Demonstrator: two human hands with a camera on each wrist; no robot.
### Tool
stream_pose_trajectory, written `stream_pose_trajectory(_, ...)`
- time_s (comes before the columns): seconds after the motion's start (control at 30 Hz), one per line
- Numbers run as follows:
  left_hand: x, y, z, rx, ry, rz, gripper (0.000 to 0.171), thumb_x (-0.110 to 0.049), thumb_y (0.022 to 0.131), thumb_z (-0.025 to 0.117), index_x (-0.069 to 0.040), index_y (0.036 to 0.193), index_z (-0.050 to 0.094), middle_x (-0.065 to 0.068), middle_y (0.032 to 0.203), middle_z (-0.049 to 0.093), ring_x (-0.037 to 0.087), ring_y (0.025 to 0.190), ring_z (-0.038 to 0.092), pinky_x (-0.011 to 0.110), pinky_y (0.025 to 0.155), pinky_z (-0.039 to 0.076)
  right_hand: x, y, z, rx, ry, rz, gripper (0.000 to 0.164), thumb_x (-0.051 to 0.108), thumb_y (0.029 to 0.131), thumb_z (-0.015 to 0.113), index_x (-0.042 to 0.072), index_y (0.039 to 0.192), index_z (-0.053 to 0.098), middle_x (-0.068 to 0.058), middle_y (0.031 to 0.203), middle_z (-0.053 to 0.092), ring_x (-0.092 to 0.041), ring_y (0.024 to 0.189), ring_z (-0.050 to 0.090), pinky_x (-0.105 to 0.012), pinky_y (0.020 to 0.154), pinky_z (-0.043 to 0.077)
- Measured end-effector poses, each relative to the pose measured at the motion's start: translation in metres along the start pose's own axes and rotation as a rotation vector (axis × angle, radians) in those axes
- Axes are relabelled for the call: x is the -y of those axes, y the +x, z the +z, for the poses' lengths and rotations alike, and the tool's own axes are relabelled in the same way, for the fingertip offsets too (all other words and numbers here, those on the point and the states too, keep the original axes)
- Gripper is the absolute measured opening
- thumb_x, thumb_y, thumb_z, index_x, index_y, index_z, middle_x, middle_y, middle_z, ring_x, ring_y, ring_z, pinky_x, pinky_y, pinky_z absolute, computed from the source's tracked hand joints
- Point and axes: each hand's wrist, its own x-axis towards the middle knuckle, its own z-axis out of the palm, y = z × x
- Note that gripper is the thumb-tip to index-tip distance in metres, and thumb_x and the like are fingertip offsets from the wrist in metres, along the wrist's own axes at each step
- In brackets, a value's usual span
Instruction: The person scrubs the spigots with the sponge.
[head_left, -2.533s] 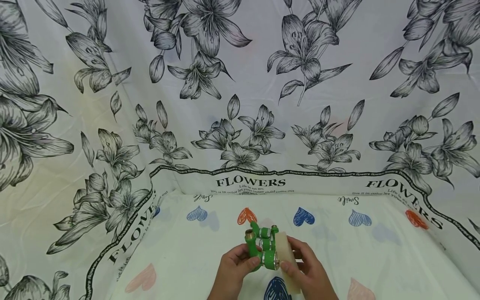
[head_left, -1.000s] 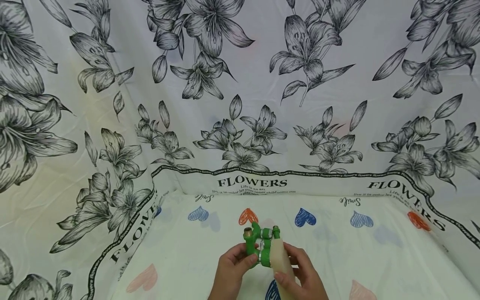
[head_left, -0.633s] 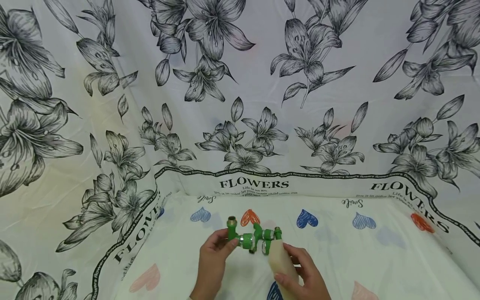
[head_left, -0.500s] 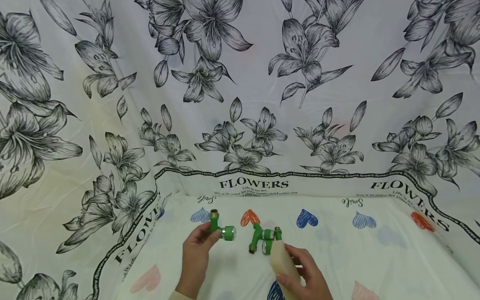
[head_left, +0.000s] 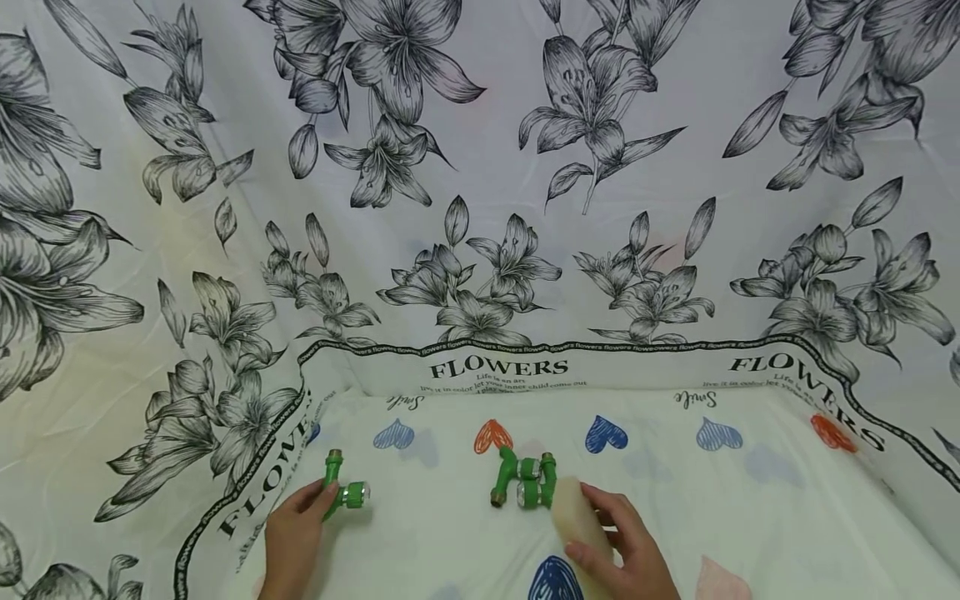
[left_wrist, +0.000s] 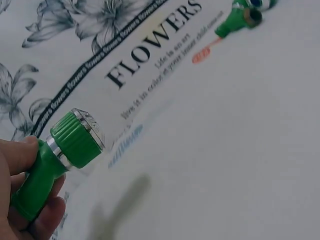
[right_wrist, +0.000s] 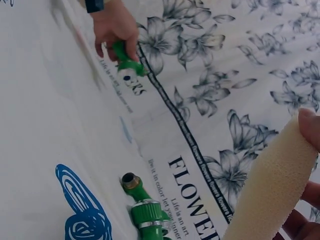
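At the left of the head view my left hand (head_left: pixel 291 537) pinches a green tap (head_left: pixel 352 495) by its body, thumb on the near side. Its ribbed knob with a silvery cap points right, and the brass threaded end points away. The left wrist view shows the same green tap (left_wrist: pixel 75 142) close up, its shadow on the cloth. My right hand (head_left: pixel 628 554) grips a pale cream sponge (head_left: pixel 579 521). Just beyond the sponge two more green taps (head_left: pixel 507 478) lie side by side on the cloth; the sponge partly hides the right one.
A white cloth (head_left: pixel 420 533) printed with hearts covers the work surface. Behind and to the left rises a hanging white cloth (head_left: pixel 510 167) with black line-drawn lilies and a black lettered border.
Both hands were together, sponge against the green tap. My left hand has since carried that tap away to the left. The right hand keeps the sponge near the same spot.
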Motion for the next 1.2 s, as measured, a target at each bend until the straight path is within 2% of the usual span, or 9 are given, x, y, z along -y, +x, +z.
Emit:
stream_pose_trajectory(0.13,0.028,0.008,-0.009,-0.080,0.126,-0.044,0.053,-0.036,0.106,0.074,0.003,0.140,0.066,0.026,0.123,0.070,0.041,0.111,0.062,0.051,0.084,0.054,-0.002,0.001,-0.003,-0.012,-0.005,-0.023,0.061,0.023,0.095,0.088,0.009,0.149,0.064,-0.004,0.128,0.063,-0.023,0.107,0.062,-0.028,0.086,0.059)
stream_pose_trajectory(0.23,0.039,0.011,-0.012,-0.120,0.181,-0.067,0.048,-0.034,0.106,0.074,0.004,0.135,0.068,0.024,0.115,0.070,0.043,0.107,0.060,0.057,0.087,0.051,-0.003,0.002,-0.004,-0.021,-0.012,-0.024,0.061,0.023,0.095,0.088,0.010,0.150,0.064,-0.004,0.127,0.063,-0.022,0.107,0.062,-0.027,0.086,0.059)
stream_pose_trajectory(0.43,0.048,0.015,-0.016,-0.106,0.365,-0.044,0.046,-0.040,0.107,0.071,0.003,0.125,0.074,0.028,0.118,0.070,0.057,0.120,0.053,0.080,0.102,0.027,-0.001,0.001,-0.003,-0.016,-0.006,0.002,0.062,0.026,0.095,0.088,0.010,0.150,0.063,-0.006,0.128,0.062,-0.025,0.109,0.061,-0.027,0.086,0.058)
stream_pose_trajectory(0.6,0.044,0.016,-0.019,-0.106,0.365,-0.021,0.050,-0.042,0.106,0.071,0.003,0.130,0.070,0.027,0.123,0.069,0.055,0.120,0.054,0.081,0.100,0.025,0.000,0.002,-0.003,-0.012,-0.018,0.034,0.064,0.031,0.094,0.089,0.011,0.150,0.063,-0.006,0.129,0.063,-0.026,0.110,0.062,-0.026,0.088,0.058)
stream_pose_trajectory(0.7,0.029,0.011,-0.018,-0.115,0.303,0.043,0.055,-0.044,0.107,0.069,0.002,0.138,0.066,0.026,0.129,0.065,0.049,0.120,0.055,0.080,0.101,0.023,-0.002,0.002,-0.005,-0.017,-0.034,0.028,0.065,0.032,0.095,0.088,0.009,0.150,0.063,-0.006,0.129,0.063,-0.026,0.110,0.062,-0.026,0.088,0.059)
stream_pose_trajectory(0.77,0.013,0.005,-0.015,-0.095,0.227,0.114,0.059,-0.047,0.108,0.068,0.000,0.144,0.063,0.023,0.133,0.064,0.044,0.121,0.055,0.074,0.102,0.031,-0.003,0.001,-0.008,-0.027,-0.036,0.026,0.064,0.030,0.095,0.088,0.008,0.150,0.062,-0.007,0.131,0.063,-0.026,0.111,0.062,-0.026,0.088,0.058)
stream_pose_trajectory(0.93,-0.035,-0.016,0.000,-0.007,0.024,0.318,0.058,-0.047,0.106,0.073,-0.013,0.151,0.061,0.010,0.134,0.069,0.023,0.117,0.062,0.034,0.092,0.053,-0.005,-0.001,-0.014,-0.047,-0.043,0.050,0.065,0.028,0.096,0.087,0.007,0.152,0.061,-0.010,0.135,0.062,-0.026,0.111,0.061,-0.026,0.087,0.058)
stream_pose_trajectory(1.03,-0.058,-0.028,0.011,0.043,-0.075,0.459,0.049,-0.033,0.105,0.078,-0.016,0.149,0.063,0.005,0.130,0.072,0.015,0.110,0.066,0.017,0.089,0.051,-0.007,-0.002,-0.016,-0.051,-0.044,0.066,0.065,0.028,0.096,0.087,0.008,0.152,0.060,-0.010,0.135,0.062,-0.026,0.112,0.061,-0.026,0.087,0.058)
stream_pose_trajectory(1.2,-0.090,-0.048,0.035,0.186,-0.230,0.661,0.049,-0.012,0.102,0.080,-0.015,0.148,0.063,0.007,0.126,0.074,0.018,0.106,0.071,0.018,0.094,0.054,-0.011,-0.004,-0.021,-0.062,-0.064,0.074,0.065,0.028,0.098,0.085,0.006,0.153,0.059,-0.012,0.138,0.061,-0.028,0.114,0.062,-0.026,0.087,0.058)
